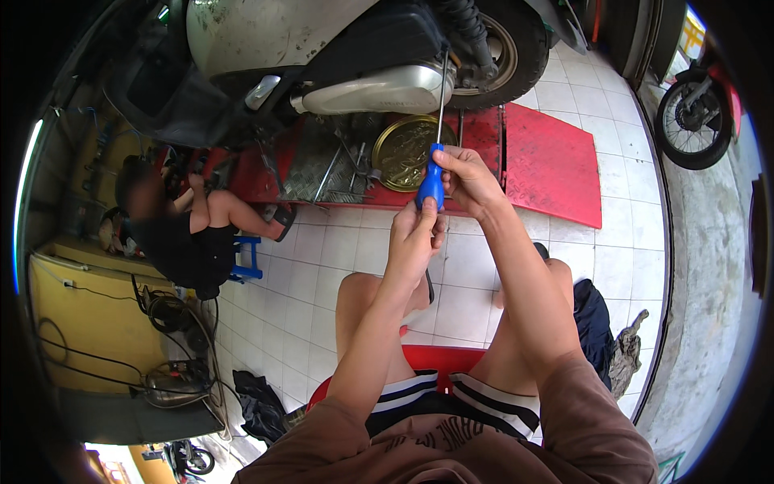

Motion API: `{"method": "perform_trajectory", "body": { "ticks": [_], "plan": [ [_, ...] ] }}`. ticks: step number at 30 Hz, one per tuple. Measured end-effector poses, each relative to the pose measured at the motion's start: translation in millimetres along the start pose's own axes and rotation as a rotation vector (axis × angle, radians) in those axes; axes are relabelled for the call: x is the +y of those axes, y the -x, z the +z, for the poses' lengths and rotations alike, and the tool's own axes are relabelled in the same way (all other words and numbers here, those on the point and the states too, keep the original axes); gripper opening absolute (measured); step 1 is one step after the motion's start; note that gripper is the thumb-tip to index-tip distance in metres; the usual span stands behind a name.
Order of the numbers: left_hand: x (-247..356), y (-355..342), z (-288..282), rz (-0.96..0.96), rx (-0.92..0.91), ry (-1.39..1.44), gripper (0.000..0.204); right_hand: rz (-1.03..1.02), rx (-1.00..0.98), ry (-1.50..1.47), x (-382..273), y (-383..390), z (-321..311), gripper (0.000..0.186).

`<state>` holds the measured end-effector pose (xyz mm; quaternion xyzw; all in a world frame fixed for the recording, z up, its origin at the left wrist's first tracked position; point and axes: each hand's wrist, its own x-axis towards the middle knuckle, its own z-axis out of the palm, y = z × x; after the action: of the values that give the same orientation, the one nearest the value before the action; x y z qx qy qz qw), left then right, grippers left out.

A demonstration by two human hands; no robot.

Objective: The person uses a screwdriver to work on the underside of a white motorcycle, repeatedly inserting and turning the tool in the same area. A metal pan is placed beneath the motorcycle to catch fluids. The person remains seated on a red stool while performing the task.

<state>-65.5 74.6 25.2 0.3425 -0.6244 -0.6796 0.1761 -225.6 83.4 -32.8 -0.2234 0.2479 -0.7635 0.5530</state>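
Note:
A long screwdriver with a blue handle points away from me, up toward a raised scooter. My left hand is closed round the butt of the handle, its thumb lying along it. Farther up, my right hand pinches the handle close to where the metal shaft begins. The shaft's far end meets the scooter at the rear of its silver engine cover, beside the black shock absorber and the rear wheel. Whether the tip sits in a screw is too small to tell.
Under the scooter is a red lift platform with a round gold tray and several metal tools. A co-worker sits at the left on a blue stool. Another motorbike's wheel stands at far right. Dark cloth lies on the tiles.

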Motion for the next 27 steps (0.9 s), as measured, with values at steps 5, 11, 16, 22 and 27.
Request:
{"method": "perform_trajectory", "body": {
  "ticks": [5, 11, 16, 22, 27],
  "plan": [
    [6, 7, 15, -0.282, -0.183, 0.875, 0.041, 0.036, -0.141, -0.222, -3, 9, 11, 0.032],
    [-11, -6, 4, -0.301, -0.247, 1.058, 0.038, 0.048, -0.132, -0.113, -1, 5, 8, 0.025],
    [-11, -14, -15, 0.040, -0.002, 0.184, 0.035, 0.056, 0.042, 0.135, -7, 4, 6, 0.019],
    [-19, -13, -20, -0.103, -0.297, 0.776, 0.039, 0.088, -0.132, -0.087, -12, 6, 16, 0.031],
    [-16, -19, -30, -0.314, -0.567, 1.208, 0.038, 0.099, -0.157, -0.093, -2, 0, 8, 0.034]
  ]
}}
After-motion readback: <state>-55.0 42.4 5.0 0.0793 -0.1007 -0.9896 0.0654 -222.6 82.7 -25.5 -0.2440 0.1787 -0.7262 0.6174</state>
